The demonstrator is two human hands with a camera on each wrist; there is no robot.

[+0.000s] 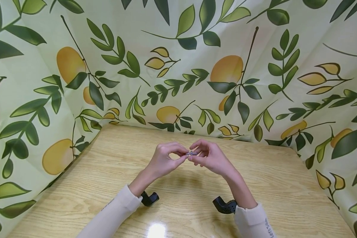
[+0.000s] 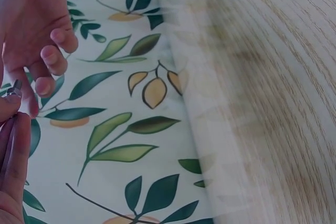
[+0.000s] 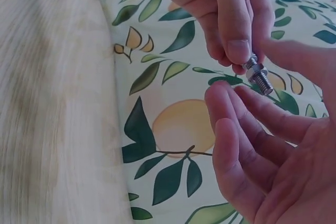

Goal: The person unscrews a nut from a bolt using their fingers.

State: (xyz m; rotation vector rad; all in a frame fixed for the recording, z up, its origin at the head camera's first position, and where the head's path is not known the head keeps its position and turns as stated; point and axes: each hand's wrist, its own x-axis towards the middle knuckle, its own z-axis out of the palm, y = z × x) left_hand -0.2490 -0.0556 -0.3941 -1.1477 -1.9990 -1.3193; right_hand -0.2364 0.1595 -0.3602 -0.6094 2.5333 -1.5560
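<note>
A small silver threaded bolt (image 3: 263,84) with a hex nut (image 3: 255,71) on it is held up over the table. My left hand (image 1: 166,160) pinches one end between thumb and fingertips, hiding that end. The bare threaded end points toward my right hand (image 1: 212,157). In the right wrist view, the right hand's fingers (image 3: 244,129) are spread loosely around the bolt, bent but not closed on it, with the thumb (image 3: 294,56) near the nut. The left wrist view catches only a bit of the bolt (image 2: 17,85) at its left edge.
A light wood-grain table (image 1: 178,211) lies beneath both hands. Behind and beside it hangs a cloth (image 1: 190,99) printed with leaves and orange fruit. A black wrist mount (image 1: 150,199) sits under the left sleeve, and another black mount (image 1: 224,205) is at the right.
</note>
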